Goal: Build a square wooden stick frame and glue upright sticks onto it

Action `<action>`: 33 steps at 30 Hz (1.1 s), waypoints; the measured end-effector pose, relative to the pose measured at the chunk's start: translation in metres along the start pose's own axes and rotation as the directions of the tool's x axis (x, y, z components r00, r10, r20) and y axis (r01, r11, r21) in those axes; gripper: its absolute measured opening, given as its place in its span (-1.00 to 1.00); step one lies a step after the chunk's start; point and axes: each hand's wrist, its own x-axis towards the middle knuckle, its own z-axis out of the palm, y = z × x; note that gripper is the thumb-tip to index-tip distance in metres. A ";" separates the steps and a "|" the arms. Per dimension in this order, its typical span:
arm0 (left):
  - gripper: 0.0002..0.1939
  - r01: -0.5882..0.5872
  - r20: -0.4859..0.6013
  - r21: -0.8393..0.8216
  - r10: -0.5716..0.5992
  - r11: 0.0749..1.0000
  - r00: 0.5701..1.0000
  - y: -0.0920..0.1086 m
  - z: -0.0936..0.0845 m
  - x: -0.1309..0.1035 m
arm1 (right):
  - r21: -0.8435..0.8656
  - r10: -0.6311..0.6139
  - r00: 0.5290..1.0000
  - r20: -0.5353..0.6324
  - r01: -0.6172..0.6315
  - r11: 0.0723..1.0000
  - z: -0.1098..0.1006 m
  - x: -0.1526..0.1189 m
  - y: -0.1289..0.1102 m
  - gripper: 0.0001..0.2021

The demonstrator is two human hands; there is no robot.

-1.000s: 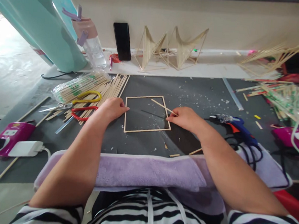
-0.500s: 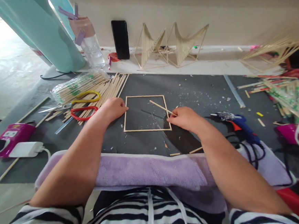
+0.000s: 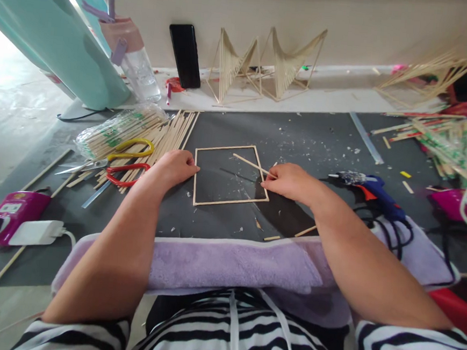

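A square frame of thin wooden sticks [image 3: 227,202] lies flat on the dark grey table. At its left side is my left hand [image 3: 176,169], fingers curled in and the tips closed against the left stick. My right hand [image 3: 288,179] pinches a loose wooden stick [image 3: 247,161] by one end. That stick slants over the frame's right side, its far end above the inside of the square. The fingertips of this hand also touch or nearly touch the frame's right stick; which of the two, I cannot tell.
Left are scissors [image 3: 127,175], loose sticks [image 3: 176,133], a plastic-wrapped stick bundle [image 3: 115,130] and a power strip [image 3: 20,212]. A glue gun [image 3: 373,192] lies right on a purple cloth. Behind stand a bottle [image 3: 135,62], a phone [image 3: 185,55] and stick models [image 3: 286,66].
The view has shifted slightly. Both hands, the frame and the loose stick keep nearly the same positions relative to each other.
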 end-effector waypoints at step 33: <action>-0.48 0.056 -0.169 -0.169 -0.085 0.984 0.982 -0.003 0.012 0.013 | 0.009 -0.070 0.988 0.135 0.069 0.998 -0.004 -0.007 0.009 -0.80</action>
